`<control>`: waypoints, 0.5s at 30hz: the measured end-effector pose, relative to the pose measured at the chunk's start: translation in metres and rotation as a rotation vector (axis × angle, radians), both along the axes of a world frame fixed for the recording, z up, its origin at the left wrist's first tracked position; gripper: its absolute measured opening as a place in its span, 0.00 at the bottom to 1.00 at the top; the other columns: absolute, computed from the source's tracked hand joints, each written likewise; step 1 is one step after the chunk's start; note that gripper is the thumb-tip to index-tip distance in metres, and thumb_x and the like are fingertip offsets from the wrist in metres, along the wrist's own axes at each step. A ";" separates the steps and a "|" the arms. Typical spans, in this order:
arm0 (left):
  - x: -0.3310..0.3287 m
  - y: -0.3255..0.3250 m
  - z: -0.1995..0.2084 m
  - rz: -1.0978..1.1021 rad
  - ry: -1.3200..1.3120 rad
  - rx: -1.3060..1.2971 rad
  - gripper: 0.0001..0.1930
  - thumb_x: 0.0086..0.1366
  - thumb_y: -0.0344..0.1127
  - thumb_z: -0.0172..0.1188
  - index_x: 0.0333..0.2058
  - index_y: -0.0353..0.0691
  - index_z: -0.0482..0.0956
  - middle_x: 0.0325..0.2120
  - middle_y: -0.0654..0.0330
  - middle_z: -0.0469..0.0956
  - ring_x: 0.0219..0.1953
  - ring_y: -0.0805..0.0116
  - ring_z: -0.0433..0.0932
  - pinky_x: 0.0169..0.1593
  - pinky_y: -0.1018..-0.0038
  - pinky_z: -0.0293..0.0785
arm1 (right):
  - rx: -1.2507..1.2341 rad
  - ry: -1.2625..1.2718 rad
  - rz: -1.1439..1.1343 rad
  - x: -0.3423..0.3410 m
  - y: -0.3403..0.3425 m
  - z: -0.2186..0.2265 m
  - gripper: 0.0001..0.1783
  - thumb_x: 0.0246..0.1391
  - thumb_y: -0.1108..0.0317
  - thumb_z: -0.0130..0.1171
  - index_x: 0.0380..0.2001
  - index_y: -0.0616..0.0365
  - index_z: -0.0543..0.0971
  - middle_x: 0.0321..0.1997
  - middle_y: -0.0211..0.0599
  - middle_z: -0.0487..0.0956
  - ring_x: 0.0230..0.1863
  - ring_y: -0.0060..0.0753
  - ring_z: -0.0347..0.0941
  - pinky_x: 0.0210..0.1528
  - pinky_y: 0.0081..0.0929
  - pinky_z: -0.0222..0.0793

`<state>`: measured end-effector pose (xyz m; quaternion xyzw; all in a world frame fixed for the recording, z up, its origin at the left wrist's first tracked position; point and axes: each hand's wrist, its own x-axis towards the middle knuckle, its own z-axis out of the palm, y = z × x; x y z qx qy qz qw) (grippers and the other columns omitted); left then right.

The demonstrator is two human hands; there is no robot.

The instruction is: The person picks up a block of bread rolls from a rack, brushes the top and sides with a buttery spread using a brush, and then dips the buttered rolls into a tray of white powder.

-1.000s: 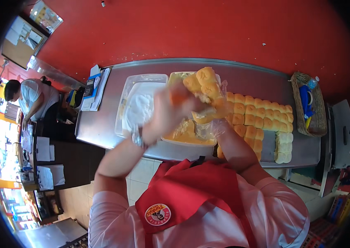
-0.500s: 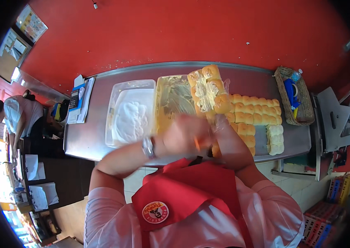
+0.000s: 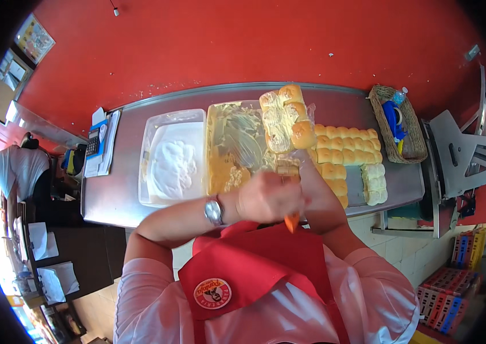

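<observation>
My left hand (image 3: pixel 269 198), with a watch on its wrist, is closed round an orange-handled brush (image 3: pixel 292 222). The brush's tan head shows just above the fist, below the bread. A slab of joined bread rolls (image 3: pixel 302 133) is held up by my right hand (image 3: pixel 301 160), which is mostly hidden behind the slab and the left fist. Pale spread coats the slab's left and middle rolls, and clear plastic shows at its right edge. Under and left of the slab sits a tub (image 3: pixel 213 166) smeared with yellowish spread. Beside it stands a clear tub of white powder (image 3: pixel 171 166).
More joined golden rolls (image 3: pixel 346 146) lie on the metal table (image 3: pixel 117 198), with a white-coated block of rolls (image 3: pixel 375 184) nearby. A wicker basket (image 3: pixel 379 114) holds a tape roll and a bottle. Papers and a calculator (image 3: pixel 92 147) lie far left. Another person (image 3: pixel 25 172) bends beyond them.
My left hand has moved slightly down and right with the brush, and its blur has lessened. The bread slab stays raised. The whole view has shifted a little.
</observation>
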<state>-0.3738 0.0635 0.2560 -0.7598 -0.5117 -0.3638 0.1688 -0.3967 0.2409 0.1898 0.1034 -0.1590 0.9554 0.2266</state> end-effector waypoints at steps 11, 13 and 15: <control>-0.079 0.040 0.039 0.226 -0.767 0.241 0.10 0.60 0.33 0.64 0.21 0.42 0.75 0.20 0.65 0.76 0.25 0.74 0.78 0.20 0.77 0.69 | -0.016 0.040 0.030 0.005 0.007 0.000 0.11 0.48 0.67 0.60 0.32 0.54 0.68 0.25 0.30 0.66 0.22 0.23 0.62 0.19 0.26 0.60; -0.032 0.020 0.008 0.231 0.046 0.104 0.06 0.56 0.33 0.64 0.23 0.48 0.75 0.22 0.64 0.73 0.25 0.67 0.76 0.22 0.75 0.73 | 0.074 0.220 0.071 -0.004 0.024 -0.001 0.11 0.47 0.67 0.60 0.31 0.54 0.68 0.24 0.30 0.66 0.21 0.23 0.62 0.18 0.26 0.60; 0.004 0.010 0.000 0.067 0.186 0.094 0.05 0.54 0.33 0.63 0.23 0.49 0.76 0.22 0.64 0.73 0.23 0.66 0.74 0.22 0.73 0.72 | 0.164 0.376 0.111 -0.010 0.031 -0.003 0.12 0.47 0.67 0.61 0.31 0.54 0.68 0.24 0.30 0.65 0.20 0.23 0.61 0.17 0.26 0.59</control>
